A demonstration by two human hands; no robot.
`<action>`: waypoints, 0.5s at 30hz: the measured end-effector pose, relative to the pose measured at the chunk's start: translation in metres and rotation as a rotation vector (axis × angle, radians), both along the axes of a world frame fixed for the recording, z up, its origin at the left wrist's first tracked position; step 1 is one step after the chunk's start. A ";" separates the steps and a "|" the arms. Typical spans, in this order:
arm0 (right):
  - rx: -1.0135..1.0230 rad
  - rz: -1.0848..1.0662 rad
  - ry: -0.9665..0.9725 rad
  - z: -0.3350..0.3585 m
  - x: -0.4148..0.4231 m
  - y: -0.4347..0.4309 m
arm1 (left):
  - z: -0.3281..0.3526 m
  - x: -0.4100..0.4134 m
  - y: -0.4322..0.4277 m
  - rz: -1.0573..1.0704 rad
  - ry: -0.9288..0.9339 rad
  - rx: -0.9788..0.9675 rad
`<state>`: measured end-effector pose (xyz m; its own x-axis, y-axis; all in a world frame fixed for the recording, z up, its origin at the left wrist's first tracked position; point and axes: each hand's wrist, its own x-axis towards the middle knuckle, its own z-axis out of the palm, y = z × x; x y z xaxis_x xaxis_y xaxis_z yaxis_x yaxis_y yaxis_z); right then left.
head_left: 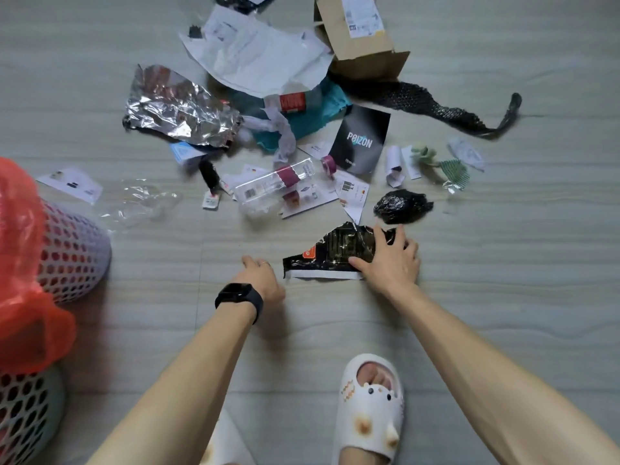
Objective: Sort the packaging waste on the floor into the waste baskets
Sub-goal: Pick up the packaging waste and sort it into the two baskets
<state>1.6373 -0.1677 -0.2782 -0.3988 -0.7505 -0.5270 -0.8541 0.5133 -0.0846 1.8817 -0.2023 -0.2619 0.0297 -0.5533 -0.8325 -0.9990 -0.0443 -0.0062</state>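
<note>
A torn black plastic mailer bag (330,255) with a white edge lies on the floor in front of me. My right hand (391,260) rests on its right end, fingers curled onto the plastic. My left hand (263,278), with a black watch on the wrist, hovers just left of the bag with its fingers loosely apart and nothing in it. Two perforated waste baskets stand at the left: one (72,253) lined with a red bag, another (27,417) nearer me.
Packaging waste is scattered ahead: silver foil (177,105), white papers (255,52), a cardboard box (362,35), a black card (362,139), a clear plastic box (271,187), a crumpled black bag (402,203), black netting (436,105). My slippered foot (369,407) stands below.
</note>
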 end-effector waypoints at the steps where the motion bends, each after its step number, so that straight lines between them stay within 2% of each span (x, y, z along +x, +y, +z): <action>1: -0.052 0.002 -0.002 0.001 0.002 0.003 | 0.004 -0.003 -0.004 0.000 -0.010 0.022; 5: -0.107 0.009 -0.150 0.008 0.011 0.016 | 0.019 -0.006 -0.019 -0.019 0.085 0.009; 11: -0.353 -0.128 -0.368 0.034 0.014 0.016 | 0.074 -0.039 -0.037 0.191 0.613 -0.150; 15: -0.458 -0.265 -0.547 0.066 0.018 -0.001 | 0.106 -0.064 -0.035 0.209 0.754 -0.111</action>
